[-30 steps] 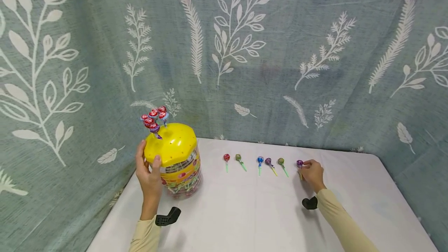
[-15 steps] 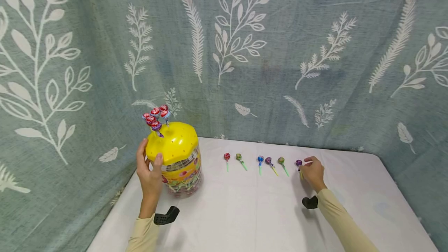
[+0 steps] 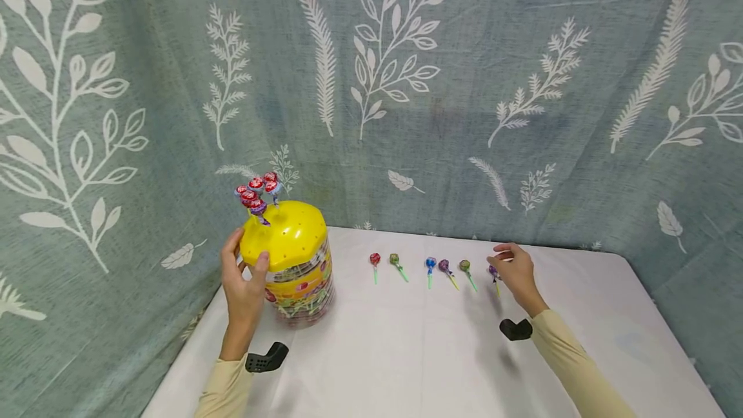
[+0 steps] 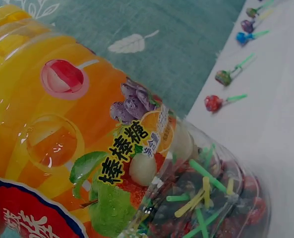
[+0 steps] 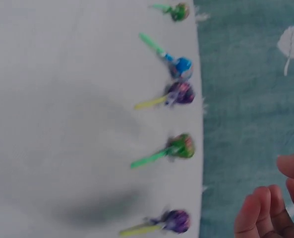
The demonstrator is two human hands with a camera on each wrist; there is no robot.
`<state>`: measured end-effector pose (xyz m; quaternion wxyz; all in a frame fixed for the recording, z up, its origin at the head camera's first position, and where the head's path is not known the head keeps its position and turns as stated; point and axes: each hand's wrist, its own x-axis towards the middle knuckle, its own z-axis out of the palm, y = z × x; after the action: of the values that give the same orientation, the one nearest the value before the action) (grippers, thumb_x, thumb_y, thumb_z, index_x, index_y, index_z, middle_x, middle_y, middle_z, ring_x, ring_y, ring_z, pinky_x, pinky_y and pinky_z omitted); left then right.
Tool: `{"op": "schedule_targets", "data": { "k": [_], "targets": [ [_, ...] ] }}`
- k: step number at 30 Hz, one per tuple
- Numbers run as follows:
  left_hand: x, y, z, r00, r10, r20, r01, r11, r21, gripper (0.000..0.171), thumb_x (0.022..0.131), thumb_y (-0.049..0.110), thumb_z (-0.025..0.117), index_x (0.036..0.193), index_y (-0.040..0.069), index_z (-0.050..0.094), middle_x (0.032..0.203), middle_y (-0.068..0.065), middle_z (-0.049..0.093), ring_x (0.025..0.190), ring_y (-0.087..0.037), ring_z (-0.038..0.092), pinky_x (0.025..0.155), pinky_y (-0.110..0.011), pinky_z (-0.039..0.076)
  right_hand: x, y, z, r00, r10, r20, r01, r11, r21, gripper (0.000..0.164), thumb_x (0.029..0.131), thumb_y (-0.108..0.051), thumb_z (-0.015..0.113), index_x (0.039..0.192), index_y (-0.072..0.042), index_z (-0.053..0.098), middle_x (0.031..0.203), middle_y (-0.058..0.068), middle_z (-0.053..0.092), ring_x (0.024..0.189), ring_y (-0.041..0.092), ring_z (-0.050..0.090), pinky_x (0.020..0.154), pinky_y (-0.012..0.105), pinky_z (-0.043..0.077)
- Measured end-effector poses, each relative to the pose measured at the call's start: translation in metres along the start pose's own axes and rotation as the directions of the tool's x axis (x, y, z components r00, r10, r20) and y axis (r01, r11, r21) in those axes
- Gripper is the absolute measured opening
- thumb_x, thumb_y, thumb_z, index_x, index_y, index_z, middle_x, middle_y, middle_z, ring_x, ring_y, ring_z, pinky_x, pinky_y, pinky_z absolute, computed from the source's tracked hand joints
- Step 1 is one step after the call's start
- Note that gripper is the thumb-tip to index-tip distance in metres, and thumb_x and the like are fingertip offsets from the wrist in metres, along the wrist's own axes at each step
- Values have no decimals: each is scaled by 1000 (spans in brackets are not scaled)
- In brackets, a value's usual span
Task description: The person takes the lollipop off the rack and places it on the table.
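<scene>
My left hand (image 3: 242,295) grips a clear plastic candy jar (image 3: 304,295) near its yellow lid (image 3: 293,228), thumb in front and fingers at the far side. Several red and purple lollipops (image 3: 257,193) stand up from holes in the lid. The left wrist view shows the jar's printed label (image 4: 102,124) and loose lollipops with green and yellow sticks (image 4: 204,198) through the lower wall. Above a purple lollipop with a yellow stick (image 5: 175,221) at the row's right end, my right hand (image 3: 515,275) hovers with loosely bent fingers and nothing held.
Along the back of the white-covered table (image 3: 395,353) lies a row of lollipops: red (image 3: 375,258), green (image 3: 395,260), blue (image 3: 431,264), purple (image 3: 444,266) and another green (image 3: 465,266). A leaf-patterned curtain (image 3: 371,166) hangs behind and at both sides.
My right hand has let go of the purple lollipop, which now lies at the end of the row, and has lifted slightly off it. My left hand keeps its hold on the jar.
</scene>
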<state>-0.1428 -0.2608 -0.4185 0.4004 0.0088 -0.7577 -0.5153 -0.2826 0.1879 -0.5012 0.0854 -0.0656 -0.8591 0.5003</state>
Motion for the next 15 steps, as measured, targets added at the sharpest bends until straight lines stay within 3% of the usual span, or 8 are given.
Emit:
{"op": "schedule_targets", "data": {
  "k": [4,10,15],
  "targets": [
    [3,3,0,1000,-14,-1,14,1000,20,62,85,18,56,140,-3,35,140,-18,38,125,-24,34,96,-58,28,-6,-23,-1,997,-44,60,43,999,25,30,85,-12,65,111,1,58,95,16,59,73,26,58,63,39,51],
    [6,4,2,999,-37,1,37,999,11,61,85,18,57,139,-1,35,138,-16,38,124,-26,34,97,-46,29,-14,-51,-2,987,-116,108,107,991,85,31,88,-13,65,115,0,57,100,16,59,73,19,55,61,33,52],
    [8,5,3,998,-54,15,54,999,-9,63,85,18,60,138,-2,34,138,-16,37,125,-24,33,102,-49,26,-22,-71,-1,976,-184,118,166,975,149,29,87,-11,65,113,0,57,99,16,59,74,18,56,61,34,52]
  ]
}}
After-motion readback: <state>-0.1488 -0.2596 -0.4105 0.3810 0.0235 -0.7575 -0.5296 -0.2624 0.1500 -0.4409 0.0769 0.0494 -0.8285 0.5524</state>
